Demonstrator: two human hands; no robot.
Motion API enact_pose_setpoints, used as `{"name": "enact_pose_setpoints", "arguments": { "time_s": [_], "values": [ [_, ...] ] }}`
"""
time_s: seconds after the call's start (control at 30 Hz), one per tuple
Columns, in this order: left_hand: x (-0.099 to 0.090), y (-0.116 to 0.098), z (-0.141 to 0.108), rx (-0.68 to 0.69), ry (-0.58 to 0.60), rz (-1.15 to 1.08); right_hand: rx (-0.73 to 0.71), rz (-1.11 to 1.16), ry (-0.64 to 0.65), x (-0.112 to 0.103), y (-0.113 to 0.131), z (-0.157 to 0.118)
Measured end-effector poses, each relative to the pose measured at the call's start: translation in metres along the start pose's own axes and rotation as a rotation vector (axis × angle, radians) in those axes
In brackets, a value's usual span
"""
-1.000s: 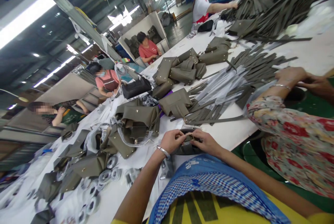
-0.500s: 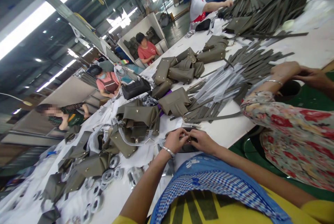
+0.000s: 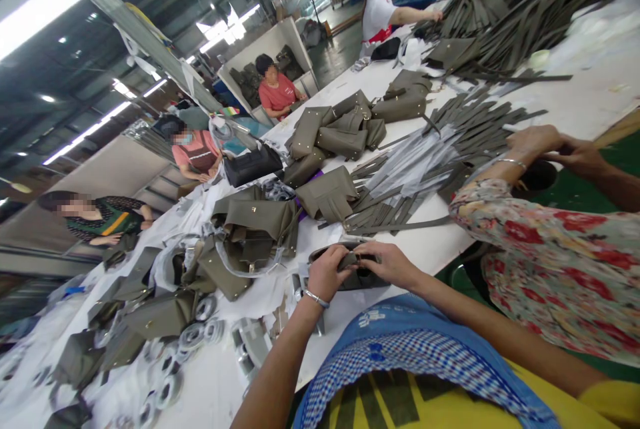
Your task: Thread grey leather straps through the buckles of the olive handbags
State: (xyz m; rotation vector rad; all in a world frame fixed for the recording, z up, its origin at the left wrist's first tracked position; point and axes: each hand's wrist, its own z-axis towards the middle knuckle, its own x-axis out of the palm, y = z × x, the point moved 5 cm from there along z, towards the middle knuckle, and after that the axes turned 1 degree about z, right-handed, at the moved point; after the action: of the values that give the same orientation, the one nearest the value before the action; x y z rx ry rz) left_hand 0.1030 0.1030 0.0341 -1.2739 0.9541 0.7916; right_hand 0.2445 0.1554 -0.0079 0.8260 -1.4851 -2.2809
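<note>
A dark grey-green handbag [image 3: 364,280] rests on the table's near edge against my apron, partly hidden by my hands. My left hand [image 3: 327,273], with a silver bangle at the wrist, has its fingers closed on the bag's upper part. Opposite it, my right hand [image 3: 395,264] pinches the same part from the other side. A strap-like piece [image 3: 352,260] shows between the fingertips; its exact form is too small to make out. Just beyond my hands lies an olive bag [image 3: 327,194], with another open-topped bag [image 3: 261,221] to its left.
Loose olive straps [image 3: 387,206] spread beyond my right hand. Rolls of white tape [image 3: 193,336] and more bags [image 3: 163,314] cover the left side. At my right a co-worker's floral sleeve [image 3: 530,229] reaches over the table edge. Several people work across the table [image 3: 435,242].
The view has swung slightly, shifting the scene leftward. My fingers have moved on the bag, and the strap-like piece now shows more clearly between them. At far left, a person's raised hand has come down.
</note>
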Motion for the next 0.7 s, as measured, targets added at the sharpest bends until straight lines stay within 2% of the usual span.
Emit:
{"name": "enact_pose_setpoints", "arguments": {
  "time_s": [0.17,0.33,0.43,0.57,0.7],
  "values": [
    [0.007,-0.002,0.001,-0.034,0.025,0.005,0.043,0.018,0.02,0.001,-0.009,0.002],
    [0.0,-0.004,0.004,-0.046,0.058,-0.107,0.106,-0.041,-0.01,0.001,-0.018,-0.004],
    [-0.005,-0.002,0.006,-0.098,0.027,-0.229,0.126,-0.012,-0.01,-0.003,-0.019,-0.004],
    [-0.006,0.003,0.005,-0.2,-0.031,-0.274,0.175,0.068,-0.023,-0.009,-0.021,-0.002],
    [0.001,0.003,0.005,-0.246,-0.001,-0.291,0.2,0.126,-0.009,-0.007,-0.023,-0.002]
  ]
}}
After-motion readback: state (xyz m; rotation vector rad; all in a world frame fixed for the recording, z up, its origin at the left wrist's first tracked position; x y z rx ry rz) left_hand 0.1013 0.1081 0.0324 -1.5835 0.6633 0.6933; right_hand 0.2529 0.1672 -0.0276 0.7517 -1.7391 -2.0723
